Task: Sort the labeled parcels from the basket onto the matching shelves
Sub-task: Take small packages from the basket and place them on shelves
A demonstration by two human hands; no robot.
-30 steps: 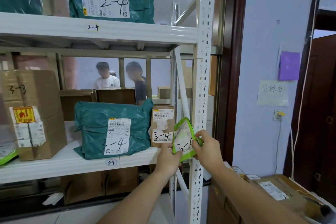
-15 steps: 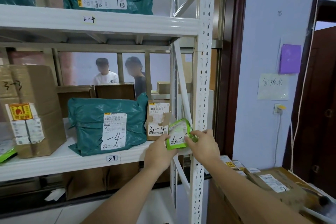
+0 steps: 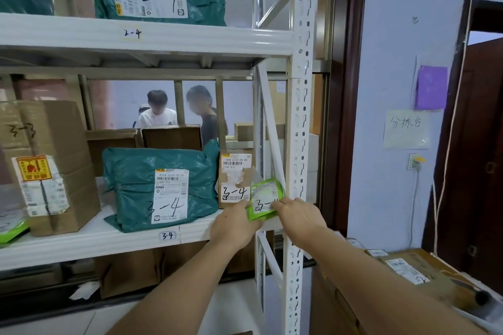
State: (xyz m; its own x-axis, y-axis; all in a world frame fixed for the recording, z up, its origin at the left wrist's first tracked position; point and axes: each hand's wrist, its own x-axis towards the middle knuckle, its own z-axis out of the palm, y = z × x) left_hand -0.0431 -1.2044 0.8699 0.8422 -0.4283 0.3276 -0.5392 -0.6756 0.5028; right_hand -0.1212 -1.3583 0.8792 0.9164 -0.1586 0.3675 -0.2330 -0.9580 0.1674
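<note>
Two hands were on one item: my left hand and right hand both pinched the small green parcel, fingers curled on its lower edge. Parcel was tilted upright at the right end of the 3-4 shelf, just beside the brown box marked 3-4, close to the white upright post. Handwritten mark on the parcel partly covered; first digit read 3. Judgement: placing step in hand, approx. done. Next move: seat parcel on the shelf w/o snagging the diagonal brace, then let go.
</note>
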